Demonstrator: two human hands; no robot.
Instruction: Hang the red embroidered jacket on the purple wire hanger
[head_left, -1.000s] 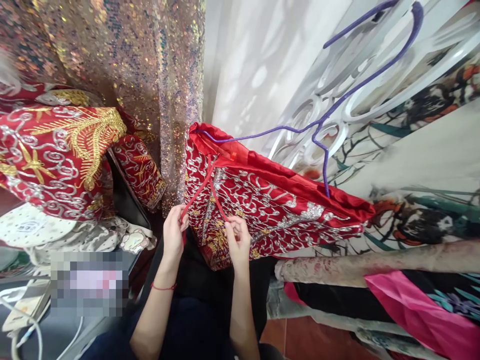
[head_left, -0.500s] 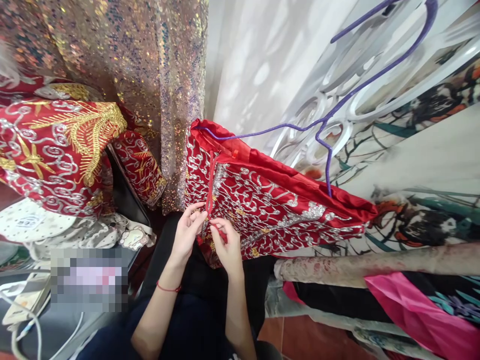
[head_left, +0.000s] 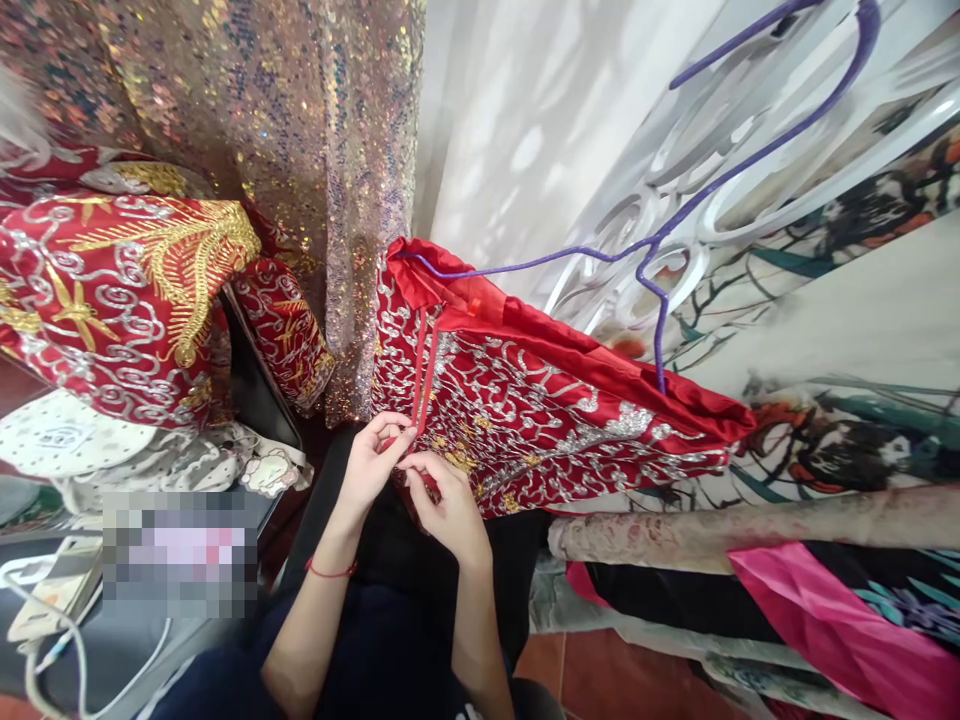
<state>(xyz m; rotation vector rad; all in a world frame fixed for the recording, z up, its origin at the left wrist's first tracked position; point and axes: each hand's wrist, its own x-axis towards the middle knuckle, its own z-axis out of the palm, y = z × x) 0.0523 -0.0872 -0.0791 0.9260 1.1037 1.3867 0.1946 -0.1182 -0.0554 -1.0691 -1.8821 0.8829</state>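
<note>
A red garment (head_left: 540, 410) with silver and gold embroidery hangs on a purple hanger (head_left: 660, 235) in front of me. Two thin red ties (head_left: 424, 365) run down from its waistband to my hands. My left hand (head_left: 369, 465) pinches one tie at the garment's lower edge. My right hand (head_left: 442, 505) is closed beside it, fingers on the other tie, and the two hands touch.
A second red and gold embroidered garment (head_left: 127, 290) lies at the left over a dark stand. A sequined fabric (head_left: 300, 130) hangs behind. White metal railing (head_left: 705, 170) and printed fabrics (head_left: 847, 330) fill the right; pink cloth (head_left: 840, 630) lies lower right. A cable (head_left: 45, 650) lies lower left.
My hands came together. The two red ties, spread apart a second ago, now hang side by side and meet at my fingers. The view shifted slightly.
</note>
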